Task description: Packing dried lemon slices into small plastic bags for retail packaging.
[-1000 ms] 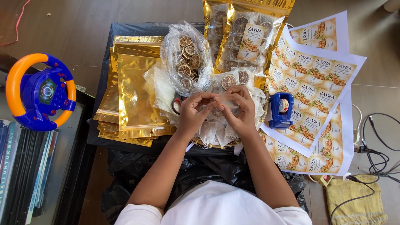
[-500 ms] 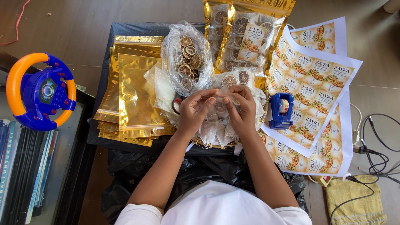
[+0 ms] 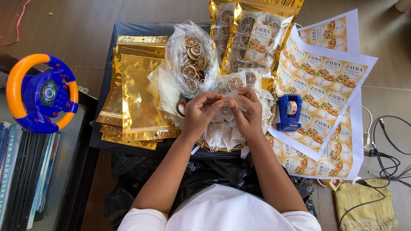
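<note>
Head view, your worktop listed. Your left hand (image 3: 200,114) and right hand (image 3: 246,113) meet at centre, fingertips pinched shut on one small clear sachet (image 3: 226,106) holding a dried citrus slice; it sits above a heap of similar sachets (image 3: 222,134). Just behind: clear bag of dried slices (image 3: 192,60). Further back: filled gold pouches (image 3: 252,38). To your left: stack of empty gold pouches (image 3: 137,98), touching the heap's edge. To your right: blue tape dispenser (image 3: 288,113), resting on label sheets (image 3: 325,85). Far left, well apart: toy steering wheel (image 3: 40,93). Right floor: cables (image 3: 385,149), yellow cloth (image 3: 370,205). Black covering (image 3: 128,30) shows bare only along the back-left edge.
</note>
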